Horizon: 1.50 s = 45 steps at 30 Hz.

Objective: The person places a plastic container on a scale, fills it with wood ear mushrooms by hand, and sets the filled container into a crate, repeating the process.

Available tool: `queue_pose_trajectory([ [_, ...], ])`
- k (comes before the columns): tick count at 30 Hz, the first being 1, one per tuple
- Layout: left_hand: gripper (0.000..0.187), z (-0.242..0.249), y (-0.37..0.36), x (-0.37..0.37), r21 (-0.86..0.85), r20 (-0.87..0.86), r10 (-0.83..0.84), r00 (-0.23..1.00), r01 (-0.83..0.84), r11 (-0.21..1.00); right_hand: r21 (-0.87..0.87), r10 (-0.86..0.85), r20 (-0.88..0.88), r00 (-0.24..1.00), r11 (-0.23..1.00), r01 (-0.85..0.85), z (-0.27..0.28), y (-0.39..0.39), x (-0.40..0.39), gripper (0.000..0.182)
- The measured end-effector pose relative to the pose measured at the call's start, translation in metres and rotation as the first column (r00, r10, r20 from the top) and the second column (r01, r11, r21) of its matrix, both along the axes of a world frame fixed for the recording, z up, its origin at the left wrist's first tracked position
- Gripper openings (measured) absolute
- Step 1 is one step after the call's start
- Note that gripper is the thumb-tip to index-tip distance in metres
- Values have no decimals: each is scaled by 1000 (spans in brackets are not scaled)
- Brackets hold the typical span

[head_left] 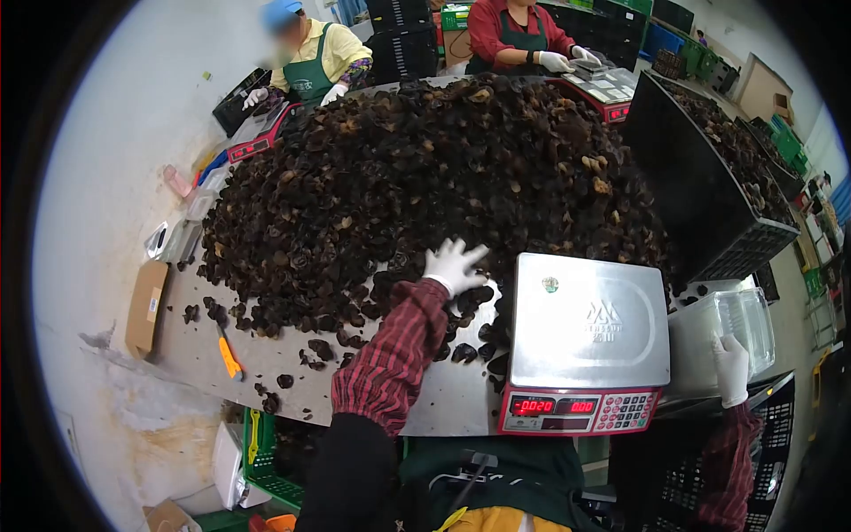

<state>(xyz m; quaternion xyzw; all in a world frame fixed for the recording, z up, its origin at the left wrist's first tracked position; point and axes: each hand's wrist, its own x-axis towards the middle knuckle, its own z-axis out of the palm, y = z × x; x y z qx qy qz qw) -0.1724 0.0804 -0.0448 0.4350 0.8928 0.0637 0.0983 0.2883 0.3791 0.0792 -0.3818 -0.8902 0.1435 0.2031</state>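
Wood-ear mushrooms, dark, one large heap: lay across the steel table. Left hand, white-gloved: was at the heap's near edge, fingers spread apart, nothing visible in its grip. Clear plastic containers: stood right of the scale. Right hand, white-gloved: was at their near side; whether it gripped them could not be told. Digital scale, steel-topped, red-bodied: stood between the hands. Utility knife, orange-handled: lay on the table's left.

left hand: gloved, splayed | left arm: stretched forward | right hand: gloved, pointing forward | right arm: out sideways
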Motion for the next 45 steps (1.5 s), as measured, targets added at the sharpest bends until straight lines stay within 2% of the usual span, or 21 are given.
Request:
queue_pose_trajectory([
  [1, 69, 1, 3, 11, -14, -27, -90, 996, 89, 996, 3, 1, 2, 1000, 1000, -1, 0, 0, 1, 31],
  [4, 64, 2, -13, 20, 17, 247, -276, 929, 280, 960, 2, -9, 24, 1000, 1000, 9, 1, 0, 0, 31],
  [6, 58, 16, -33, 32, -5, 263, -333, 906, 346, 938, -31, -28, 30, 999, 999, 29, 5, -4, -4, 32],
  [7, 51, 31, -38, 38, -160, 250, -268, 930, 313, 936, -36, -29, 30, 999, 999, 30, 2, -2, -3, 32],
  [10, 40, 44, -62, 36, -5, -38, -259, 965, 259, 966, 8, -2, -35, 999, 1000, 2, -4, -1, 1, 32],
  [14, 47, 29, -81, 34, 68, -228, 91, 969, -77, 995, 11, -38, -39, 999, 999, 38, 4, 0, 0, 33],
  [16, 50, 23, -88, 60, 53, -217, 49, 975, -38, 998, 91, 7, 102, 995, 996, -17, 11, 0, 2, 31],
  [20, 54, 6, -110, 106, 29, -151, -110, 982, 115, 993, 109, 195, 96, 976, 973, -205, 11, -1, 14, 21],
  [25, 45, 9, -133, 103, 100, -153, -18, 988, 34, 994, -45, 26, 173, 984, 999, -19, 11, 5, 13, 19],
  [28, 39, 24, -128, 95, 233, -286, 14, 958, 56, 971, 134, 68, 66, 996, 988, -76, 12, 3, 13, 22],
  [30, 29, 32, -111, 88, 457, -283, -11, 959, 144, 878, 100, -215, 44, 976, 973, 210, 29, -6, 7, 26],
  [32, 18, 29, -85, 82, 479, -264, -67, 962, 191, 857, 127, -240, -81, 967, 960, 249, 35, -16, 1, 28],
  [34, 15, 18, -56, 74, 410, -273, -104, 956, 214, 887, 289, -165, -172, 971, 934, 210, 65, -63, -22, 26],
  [35, 5, 10, -39, 70, 428, -315, -98, 944, 233, 873, 299, -58, -153, 987, 949, 102, 68, -81, -32, 23],
  [36, 5, 13, -25, 70, 293, -263, -95, 960, 174, 940, 308, 50, -133, 990, 951, -6, 69, -98, -42, 21],
  [38, 10, -8, -3, 58, 87, -390, -129, 912, 176, 980, 409, 324, 33, 945, 859, -309, 51, -127, -68, 17],
  [39, 10, -4, 0, 55, 94, -390, -125, 912, 175, 980, 392, 423, 102, 901, 815, -427, 37, -133, -77, 16],
  [42, 16, 11, -11, 52, 136, -217, -56, 974, 87, 987, 228, 633, 183, 752, 717, -659, -8, -153, -100, 15],
  [43, 17, 24, -24, 54, 359, -67, -33, 997, 55, 932, 190, 661, 161, 733, 708, -680, -14, -161, -107, 16],
  [44, 18, 33, -39, 55, 556, 84, -44, 995, -10, 831, 149, 687, 137, 714, 698, -700, -19, -166, -111, 17],
  [45, 19, 35, -55, 55, 640, 513, -91, 854, -309, 704, 113, 690, 131, 712, 703, -702, -22, -166, -110, 18],
])
